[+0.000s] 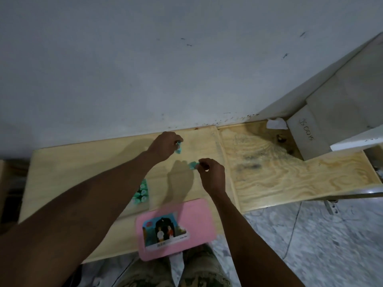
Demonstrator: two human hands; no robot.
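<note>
Over the wooden desk (83, 162), each grip pinches a small teal piece.
The left grip (163, 145), farther out, has its fingertips curled round the first teal piece (179, 149). The right grip (211, 175), nearer the person, pinches the second teal piece (192, 165), which sticks out to its left. A cluster of teal pieces (142, 192) lies on the desk beside the left forearm, well behind the left grip. A pink case (196, 214) lies close behind the right grip, by the wrist.

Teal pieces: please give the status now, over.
Left hand holds far teal piece. Right hand pinches near teal piece. Pieces apart, nothing between. Pink box clear of hands.
</note>
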